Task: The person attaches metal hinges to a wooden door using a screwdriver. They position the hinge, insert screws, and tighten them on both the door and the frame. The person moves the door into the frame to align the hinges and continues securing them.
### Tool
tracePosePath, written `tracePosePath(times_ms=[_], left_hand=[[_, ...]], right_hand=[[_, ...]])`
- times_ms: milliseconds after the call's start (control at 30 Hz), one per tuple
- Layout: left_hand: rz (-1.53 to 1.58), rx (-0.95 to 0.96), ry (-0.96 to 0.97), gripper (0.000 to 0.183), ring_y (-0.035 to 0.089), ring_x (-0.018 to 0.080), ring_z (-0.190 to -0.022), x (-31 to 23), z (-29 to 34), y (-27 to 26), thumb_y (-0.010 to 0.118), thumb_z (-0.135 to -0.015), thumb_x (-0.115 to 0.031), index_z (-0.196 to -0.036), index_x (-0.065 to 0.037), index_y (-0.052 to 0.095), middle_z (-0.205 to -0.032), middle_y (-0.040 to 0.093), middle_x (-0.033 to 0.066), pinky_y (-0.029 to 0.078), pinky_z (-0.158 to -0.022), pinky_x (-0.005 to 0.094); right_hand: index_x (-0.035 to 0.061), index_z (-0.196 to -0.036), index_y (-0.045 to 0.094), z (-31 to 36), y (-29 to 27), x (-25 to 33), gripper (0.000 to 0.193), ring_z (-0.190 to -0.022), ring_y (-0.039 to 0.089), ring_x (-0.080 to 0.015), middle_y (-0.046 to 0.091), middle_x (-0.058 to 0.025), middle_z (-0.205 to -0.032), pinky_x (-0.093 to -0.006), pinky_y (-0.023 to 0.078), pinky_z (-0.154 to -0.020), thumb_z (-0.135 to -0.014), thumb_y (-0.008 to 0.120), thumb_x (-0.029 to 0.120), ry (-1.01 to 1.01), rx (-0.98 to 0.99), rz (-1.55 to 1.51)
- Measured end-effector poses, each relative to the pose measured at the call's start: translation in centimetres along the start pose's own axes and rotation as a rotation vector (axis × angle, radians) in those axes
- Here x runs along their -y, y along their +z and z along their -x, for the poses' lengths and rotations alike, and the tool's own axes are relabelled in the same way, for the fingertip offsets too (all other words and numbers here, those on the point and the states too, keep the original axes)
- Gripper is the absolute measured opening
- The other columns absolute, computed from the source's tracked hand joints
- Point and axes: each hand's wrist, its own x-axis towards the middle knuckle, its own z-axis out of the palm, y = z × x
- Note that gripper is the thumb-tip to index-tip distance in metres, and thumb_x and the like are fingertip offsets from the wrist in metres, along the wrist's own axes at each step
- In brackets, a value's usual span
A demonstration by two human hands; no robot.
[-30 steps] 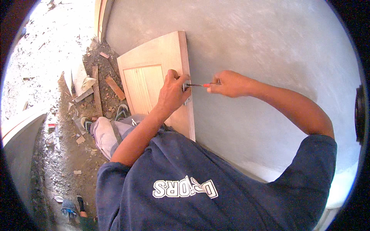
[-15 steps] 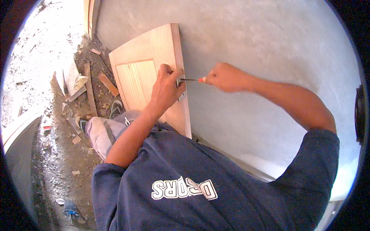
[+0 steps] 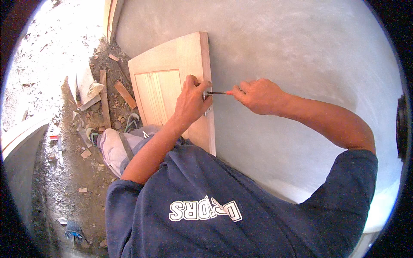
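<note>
A light wooden panel door (image 3: 189,51) stands on edge in front of me, tilted beside the wall. A small silver metal plate (image 3: 208,112) shows on its narrow edge, partly covered by my fingers. My left hand (image 3: 189,103) is at that edge, thumb and forefinger closed about the plate and the screwdriver's tip. My right hand (image 3: 261,97) is wrapped round the red handle of a screwdriver (image 3: 219,93). Its thin dark shaft points left, level, and the tip meets the door edge between my left fingers. Any screw at the tip is hidden.
A grey plastered wall (image 3: 292,47) rises close behind the door and on the right. Wood offcuts (image 3: 124,94) and rubble lie on the dirty ground at left. A curved-looking pale board edge (image 3: 26,137) stands at far left, with blue scrap (image 3: 74,231) lower down.
My right hand has turned on the handle, its knuckles rolled and fingers shifted. The door and both hands sit slightly farther right and lower in view; the tip stays at the plate.
</note>
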Motion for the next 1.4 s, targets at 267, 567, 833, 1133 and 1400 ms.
tracePosePath(times_ms=[267,567,833,1133,1400], left_hand=[[0.044,-0.012,0.006,0.045,0.058,0.0375,-0.100,0.6,-0.3,0.5,0.079,-0.075,-0.016,-0.118,-0.013,0.066,-0.108,0.049,0.0175,0.053,-0.087,0.0449],[0.008,0.013,-0.005,0.045,0.057,0.0380,-0.101,0.3,-0.4,0.3,0.078,-0.076,-0.016,-0.120,-0.014,0.066,-0.108,0.049,0.0187,0.054,-0.088,0.0445],[0.023,-0.018,0.018,0.048,0.057,0.0383,-0.100,0.4,-0.1,0.1,0.079,-0.075,-0.013,-0.120,-0.013,0.064,-0.107,0.050,0.0184,0.053,-0.086,0.0451],[-0.010,-0.024,0.037,0.045,0.057,0.0389,-0.101,1.3,-0.9,0.7,0.078,-0.076,-0.014,-0.119,-0.012,0.065,-0.108,0.050,0.0198,0.054,-0.086,0.0449],[-0.007,-0.013,0.009,0.048,0.056,0.0382,-0.102,0.7,-0.5,0.4,0.079,-0.074,-0.014,-0.120,-0.012,0.066,-0.108,0.050,0.0190,0.053,-0.088,0.0440]], right_hand=[[0.0047,-0.088,0.068,-2.5,0.6,-1.7,0.036,-0.049,0.052,-0.0270,0.057,-0.0109,-0.060,-0.0422,0.044,-0.047,-0.098,0.060,0.038,0.549,0.322,-0.778],[0.0026,-0.097,0.062,-0.6,1.8,-0.8,0.025,-0.066,0.063,-0.0274,0.063,-0.0147,-0.082,-0.0428,0.050,-0.053,-0.096,0.063,0.028,0.085,-0.213,-0.207],[0.0038,-0.097,0.066,-1.4,-0.8,0.7,0.028,-0.072,0.070,-0.0365,0.068,-0.0185,-0.078,-0.0507,0.058,-0.065,-0.102,0.053,0.028,0.140,0.143,-0.073],[0.0016,-0.070,0.060,-2.7,-1.1,-0.7,0.048,-0.050,0.054,-0.0304,0.056,-0.0131,-0.056,-0.0430,0.048,-0.052,-0.096,0.063,0.043,0.848,0.388,-1.131],[0.0032,-0.098,0.063,-0.3,2.5,-0.7,0.022,-0.075,0.068,-0.0267,0.060,-0.0116,-0.074,-0.0424,0.054,-0.055,-0.098,0.062,0.025,0.041,-0.203,0.061]])
